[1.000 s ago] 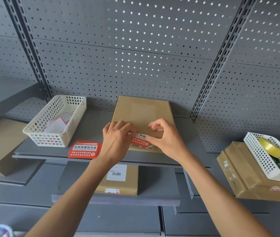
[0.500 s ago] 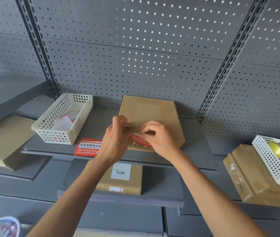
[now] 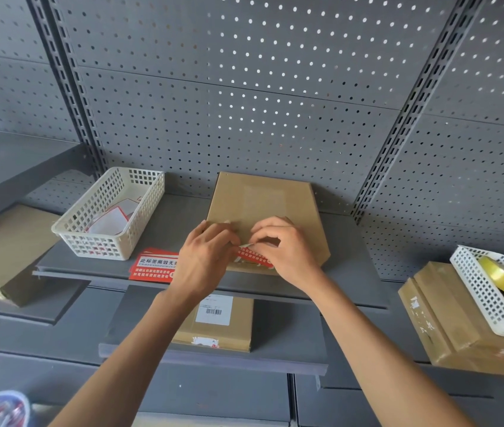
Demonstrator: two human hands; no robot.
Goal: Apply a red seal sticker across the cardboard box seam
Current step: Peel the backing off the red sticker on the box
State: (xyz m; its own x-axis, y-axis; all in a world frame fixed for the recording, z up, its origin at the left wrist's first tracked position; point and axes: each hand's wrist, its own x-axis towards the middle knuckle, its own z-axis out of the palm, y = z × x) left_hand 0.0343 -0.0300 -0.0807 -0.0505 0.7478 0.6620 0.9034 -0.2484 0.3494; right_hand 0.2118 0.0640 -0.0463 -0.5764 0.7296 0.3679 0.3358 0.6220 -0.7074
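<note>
A flat brown cardboard box (image 3: 263,201) lies on the grey shelf (image 3: 170,223) in the middle. Over its near edge both hands pinch a red seal sticker (image 3: 252,257) with white print. My left hand (image 3: 204,260) grips the sticker's left end, where a pale corner of backing shows. My right hand (image 3: 284,251) holds its upper right part with curled fingers. Most of the sticker and the box's near seam are hidden by the hands.
A stack of red stickers (image 3: 152,268) lies at the shelf's front edge, left of my hands. A white basket (image 3: 109,214) with backing papers stands further left. Another labelled box (image 3: 216,322) sits on the lower shelf. At right, a basket (image 3: 490,291) with yellow tape rests on a box.
Both hands stay closed on the sticker over the box's near edge. My right hand's fingers have curled higher over the sticker. The camera has shifted slightly.
</note>
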